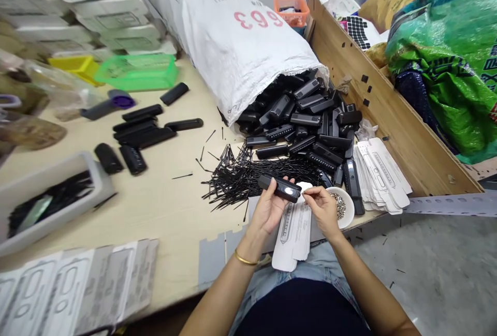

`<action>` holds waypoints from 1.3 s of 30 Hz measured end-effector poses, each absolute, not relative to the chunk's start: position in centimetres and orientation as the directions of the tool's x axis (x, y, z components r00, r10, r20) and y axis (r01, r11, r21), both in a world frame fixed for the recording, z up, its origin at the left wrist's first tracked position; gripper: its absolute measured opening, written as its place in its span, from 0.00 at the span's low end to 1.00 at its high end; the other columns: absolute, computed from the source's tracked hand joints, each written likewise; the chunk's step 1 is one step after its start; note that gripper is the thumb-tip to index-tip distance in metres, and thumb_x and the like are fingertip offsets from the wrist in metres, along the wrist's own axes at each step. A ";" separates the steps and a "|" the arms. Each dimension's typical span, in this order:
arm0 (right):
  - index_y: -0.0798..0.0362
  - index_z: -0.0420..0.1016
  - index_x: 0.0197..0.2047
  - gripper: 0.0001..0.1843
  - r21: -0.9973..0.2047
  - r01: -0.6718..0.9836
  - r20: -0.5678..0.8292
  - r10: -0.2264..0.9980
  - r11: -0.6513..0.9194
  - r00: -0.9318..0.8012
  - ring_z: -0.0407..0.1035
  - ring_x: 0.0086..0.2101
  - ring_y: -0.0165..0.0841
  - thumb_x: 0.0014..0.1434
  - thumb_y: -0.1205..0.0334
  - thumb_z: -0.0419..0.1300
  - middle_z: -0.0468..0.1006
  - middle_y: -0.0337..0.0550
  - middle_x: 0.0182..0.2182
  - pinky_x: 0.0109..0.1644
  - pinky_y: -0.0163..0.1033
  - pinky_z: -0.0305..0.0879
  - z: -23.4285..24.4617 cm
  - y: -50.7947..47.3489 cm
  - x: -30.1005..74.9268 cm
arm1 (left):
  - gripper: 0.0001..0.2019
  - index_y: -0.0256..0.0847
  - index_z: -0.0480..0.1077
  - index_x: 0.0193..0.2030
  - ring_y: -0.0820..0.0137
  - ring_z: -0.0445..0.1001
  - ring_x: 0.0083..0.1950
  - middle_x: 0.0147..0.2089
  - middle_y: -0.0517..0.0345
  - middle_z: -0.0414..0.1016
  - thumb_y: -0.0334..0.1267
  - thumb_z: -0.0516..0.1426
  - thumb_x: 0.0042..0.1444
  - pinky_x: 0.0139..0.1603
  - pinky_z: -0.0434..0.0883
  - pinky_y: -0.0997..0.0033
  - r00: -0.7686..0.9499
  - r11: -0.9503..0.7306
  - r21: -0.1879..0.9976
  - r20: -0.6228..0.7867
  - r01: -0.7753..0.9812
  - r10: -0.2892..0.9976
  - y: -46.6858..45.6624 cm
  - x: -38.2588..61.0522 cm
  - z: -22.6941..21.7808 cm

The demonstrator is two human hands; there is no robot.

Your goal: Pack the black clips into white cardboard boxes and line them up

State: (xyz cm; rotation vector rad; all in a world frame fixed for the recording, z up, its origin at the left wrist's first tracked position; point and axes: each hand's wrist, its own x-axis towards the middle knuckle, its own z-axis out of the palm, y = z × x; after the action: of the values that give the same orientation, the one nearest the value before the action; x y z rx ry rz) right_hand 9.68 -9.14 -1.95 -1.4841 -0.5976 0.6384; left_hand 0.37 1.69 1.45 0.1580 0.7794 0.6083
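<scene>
Sack [248,41] behind stick pile [248,170], card stack [285,245] before it, bowl [349,216] (parts [340,206] inside) at right, bin [101,183] left

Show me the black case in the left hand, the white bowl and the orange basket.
Black case [281,189]: head view, middle of its body.
White bowl [350,213]: head view, right wall.
Orange basket [294,18]: head view, near wall.
</scene>
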 end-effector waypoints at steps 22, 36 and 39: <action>0.52 0.69 0.32 0.09 -0.799 0.599 0.297 0.826 -0.060 0.479 0.66 0.34 0.34 0.63 0.62 0.51 0.72 0.43 0.30 0.39 0.40 0.63 -0.8 -9.3 9.7 | 0.07 0.41 0.66 0.41 0.60 0.75 0.48 0.44 0.52 0.74 0.34 0.58 0.55 0.55 0.68 0.51 0.517 0.729 0.456 -0.514 -0.511 0.684 0.5 -0.6 1.1; 0.52 0.70 0.39 0.11 -0.991 0.116 0.026 0.745 -0.068 0.667 0.68 0.34 0.31 0.53 0.58 0.62 0.74 0.41 0.34 0.40 0.37 0.65 -2.9 -10.2 9.1 | 0.11 0.41 0.66 0.42 0.59 0.74 0.49 0.45 0.52 0.74 0.36 0.61 0.52 0.54 0.70 0.55 0.541 0.734 0.497 -0.498 -0.463 0.678 0.6 -0.7 2.5; 0.53 0.70 0.38 0.11 -0.981 0.158 0.031 0.703 -0.116 0.710 0.68 0.33 0.31 0.54 0.57 0.61 0.75 0.42 0.34 0.40 0.38 0.65 -3.2 -11.3 10.4 | 0.12 0.47 0.67 0.42 0.58 0.73 0.52 0.46 0.56 0.74 0.38 0.61 0.51 0.56 0.68 0.51 0.514 0.639 0.608 -0.400 -0.471 0.759 0.6 -2.4 4.0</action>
State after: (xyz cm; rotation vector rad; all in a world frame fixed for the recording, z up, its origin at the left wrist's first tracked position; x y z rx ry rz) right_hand 10.43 -11.27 -3.15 -1.6530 -0.7052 0.5358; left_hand -2.44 0.56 4.00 0.4589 0.6996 0.7706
